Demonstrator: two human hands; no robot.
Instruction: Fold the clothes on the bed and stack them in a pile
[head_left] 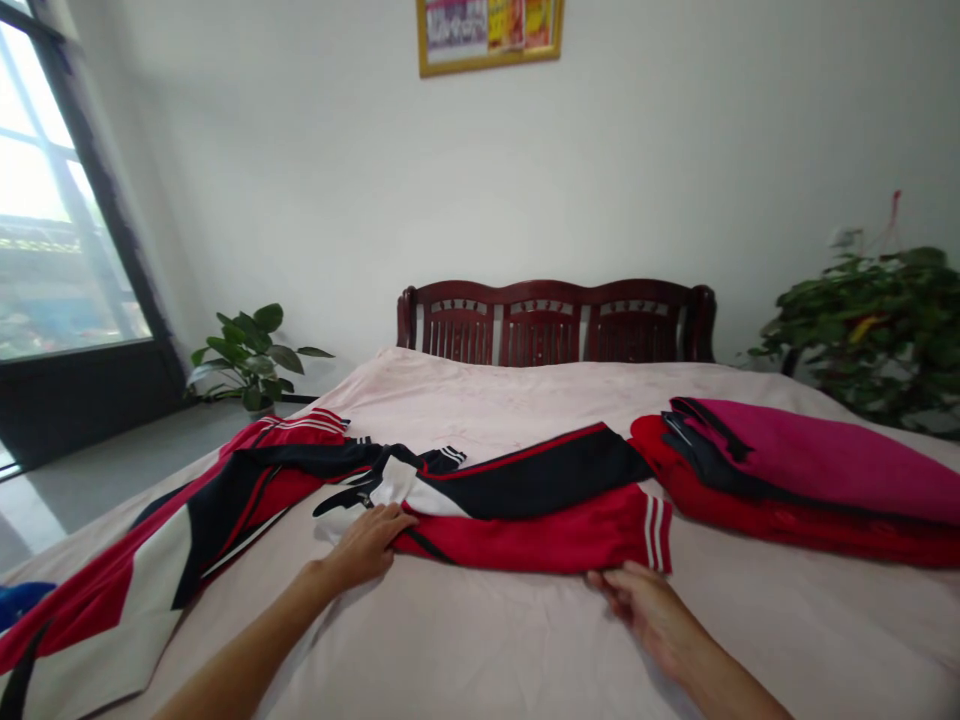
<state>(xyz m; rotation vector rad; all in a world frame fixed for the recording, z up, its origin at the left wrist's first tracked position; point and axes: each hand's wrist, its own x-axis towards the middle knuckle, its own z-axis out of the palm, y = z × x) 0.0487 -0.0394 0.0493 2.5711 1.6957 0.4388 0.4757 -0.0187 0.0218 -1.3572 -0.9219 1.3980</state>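
A red, black and white track jacket (540, 505) lies spread across the pale pink bed sheet (480, 640) in front of me. My left hand (369, 545) rests on the jacket's collar end, fingers curled onto the fabric. My right hand (646, 610) is at the jacket's lower red hem near the white stripes, fingertips pinching the cloth edge. A second red, black and white garment (150, 540) stretches away to the left.
A folded pile of red, black and magenta clothes (795, 475) sits at the right. A dark wooden headboard (555, 320) stands at the far end. Potted plants stand at the left (247, 355) and right (877, 330). A window (52, 220) is at the left.
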